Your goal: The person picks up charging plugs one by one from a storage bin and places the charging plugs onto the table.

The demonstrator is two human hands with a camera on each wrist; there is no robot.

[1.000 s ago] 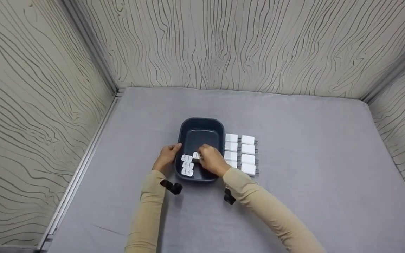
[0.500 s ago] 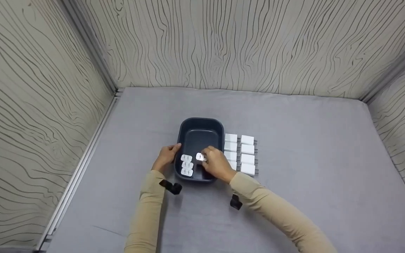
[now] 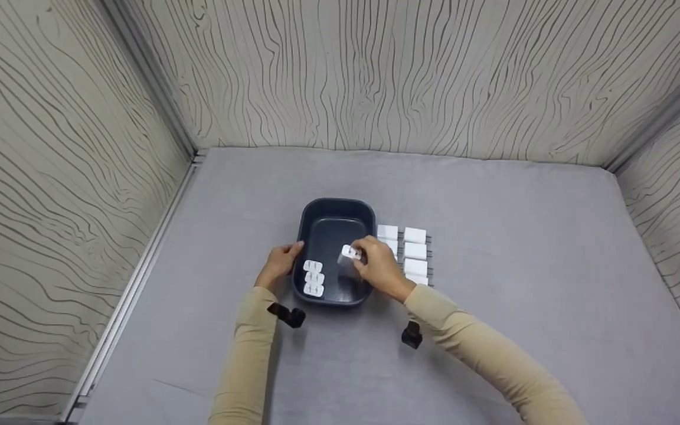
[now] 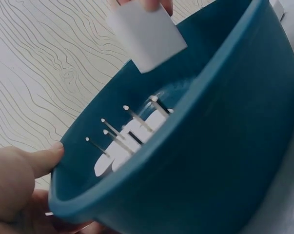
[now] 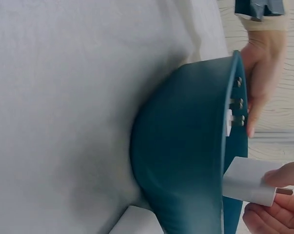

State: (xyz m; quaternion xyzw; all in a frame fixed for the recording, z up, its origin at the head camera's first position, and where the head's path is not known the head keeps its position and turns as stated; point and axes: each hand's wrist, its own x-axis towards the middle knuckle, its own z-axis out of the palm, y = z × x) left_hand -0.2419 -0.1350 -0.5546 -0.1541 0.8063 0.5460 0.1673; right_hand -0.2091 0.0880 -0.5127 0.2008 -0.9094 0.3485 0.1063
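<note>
A dark blue-green plastic basin (image 3: 339,203) stands on the grey cloth. My left hand (image 3: 281,262) grips its left side, the thumb (image 4: 47,158) on the rim and fingers outside. Thumb and fingers of my right hand (image 3: 382,268) pinch a white plug charger (image 3: 349,254), held over the basin's right half. In the right wrist view its metal prongs (image 5: 284,191) point back toward the palm and its plain end dips behind the near rim. Several more white chargers (image 3: 314,277) stand prongs up in the basin's near left corner.
Right of the basin, several white chargers (image 3: 415,251) lie on the cloth in two columns, prongs pointing right; my right hand hides part of the nearer column (image 3: 387,232). Wood-patterned panels (image 3: 340,71) wall the table at the back and sides.
My right hand has lifted the charger away from the group in the basin and carried it right and upward. My left hand stays on the rim.
</note>
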